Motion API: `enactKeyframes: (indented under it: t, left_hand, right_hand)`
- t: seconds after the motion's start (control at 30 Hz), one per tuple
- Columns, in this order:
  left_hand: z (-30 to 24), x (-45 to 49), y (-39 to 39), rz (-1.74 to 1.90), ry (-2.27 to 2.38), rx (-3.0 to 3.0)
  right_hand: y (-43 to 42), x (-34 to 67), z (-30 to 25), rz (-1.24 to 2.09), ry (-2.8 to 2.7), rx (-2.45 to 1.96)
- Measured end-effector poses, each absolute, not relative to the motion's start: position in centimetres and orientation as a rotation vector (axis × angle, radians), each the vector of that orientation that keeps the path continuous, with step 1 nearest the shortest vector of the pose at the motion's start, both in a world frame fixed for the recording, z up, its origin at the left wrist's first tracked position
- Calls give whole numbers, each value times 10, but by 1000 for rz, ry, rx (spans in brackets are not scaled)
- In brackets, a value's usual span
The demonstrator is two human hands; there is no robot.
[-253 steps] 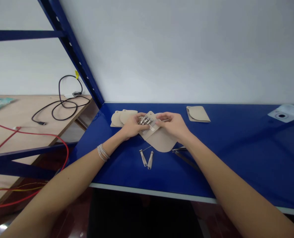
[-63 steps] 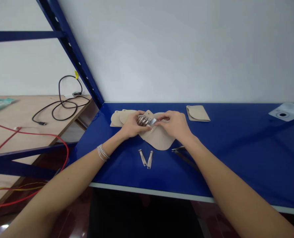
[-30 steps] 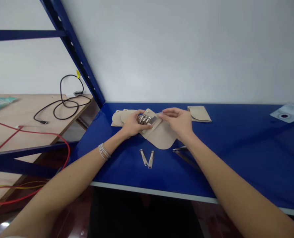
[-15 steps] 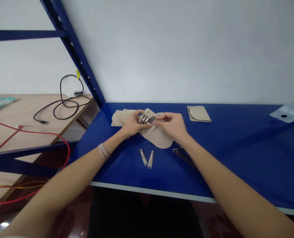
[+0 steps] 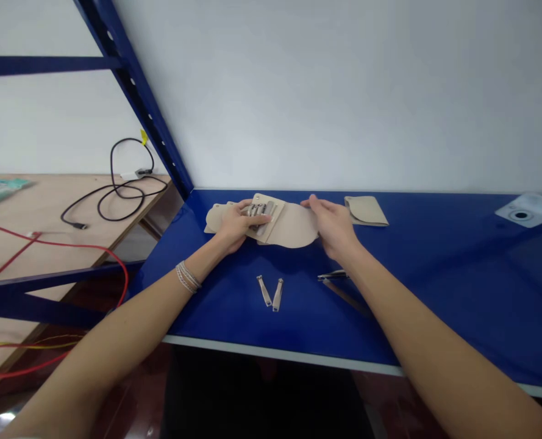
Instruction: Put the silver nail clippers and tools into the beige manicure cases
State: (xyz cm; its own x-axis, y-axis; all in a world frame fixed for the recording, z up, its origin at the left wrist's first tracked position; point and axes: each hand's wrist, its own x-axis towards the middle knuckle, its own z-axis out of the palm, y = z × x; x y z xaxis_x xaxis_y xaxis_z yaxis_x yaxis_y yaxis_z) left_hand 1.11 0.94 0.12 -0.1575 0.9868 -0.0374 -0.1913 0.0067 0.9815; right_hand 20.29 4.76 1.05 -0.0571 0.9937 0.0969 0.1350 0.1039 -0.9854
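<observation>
A beige manicure case [image 5: 293,225] lies opened out in the air above the table, its rounded flap toward the right. Several metal nail tools [image 5: 258,211] sit in its left part. My left hand [image 5: 235,230] grips that part, thumb across the tools and fingers underneath. At the other end, my right hand [image 5: 337,227] is closed on the flap's edge, some fingers hidden behind it. Two nail clippers [image 5: 271,294] lie on the table below the case. Near my right forearm is another slim metal tool [image 5: 333,275], partly covered by the arm.
More beige cases [image 5: 213,218] lie behind my left hand. A folded beige case [image 5: 366,210] rests at the back of the blue table [image 5: 435,286]. Farther right is a clear packet [image 5: 527,209]. A blue metal frame [image 5: 147,110] and a wooden bench with a black cable [image 5: 115,186] stand left.
My right hand has left the tools and moved right to the flap's edge. The case has turned and risen slightly, its flap now stretched to the right.
</observation>
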Motion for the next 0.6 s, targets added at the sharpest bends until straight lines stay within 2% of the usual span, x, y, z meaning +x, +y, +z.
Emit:
enactKeyframes:
  t: [0.13,0.27,0.47,0.6]
  left_hand:
    - [-1,13,9,1329,1225,978]
    - [-4,15,9,1344,1162,981]
    - [-3,14,10,1235,1116,984]
    - [-3,16,8,1229,1247,1036]
  right_hand:
    - [38,200,24,1374,-1383,-1020]
    - [28,195,23,1452,-1474,-1014]
    - [27,194,13,1328,-1714,-1078]
    - [32,197,9,949,-1828,-1112]
